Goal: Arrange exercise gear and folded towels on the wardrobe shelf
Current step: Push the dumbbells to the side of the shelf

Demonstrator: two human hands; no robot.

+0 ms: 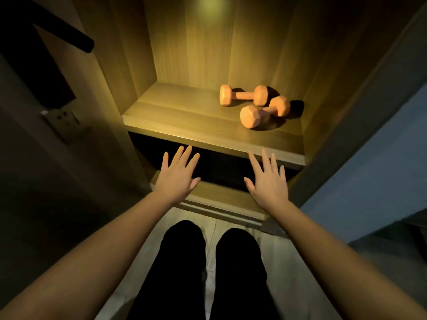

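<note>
**poster1:** Far left of your view, a black rod (69,35) pokes out up top, with a wall socket (63,120) lower down in the dark. Then comes your left hand (178,174): palm down, fingers straight and fanned out, nothing in it. It hangs in front of the dark gap under the wardrobe shelf (184,116), clear of the shelf edge.

**poster2:** Yep, and you've got the gear sitting on the right half of that shelf. There are two orange dumbbells. The rear dumbbell (243,95) lies crosswise near the back. The front dumbbell (263,112) is angled, with one head pointing at you and the far head just beside the rear one's right head. The left half of the shelf is plain lit wood.

**poster1:** Your right hand (269,181) looks the same as the left: flat, fingers spread wide, carrying nothing. Its fingertips overlap the shelf's front edge, though I can't tell whether they actually touch it.

**poster2:** Below both hands there's a lower ledge (221,197), and under that your legs in black trousers (182,262) over a pale floor. A bluish panel (369,169) fills the far right.
</note>
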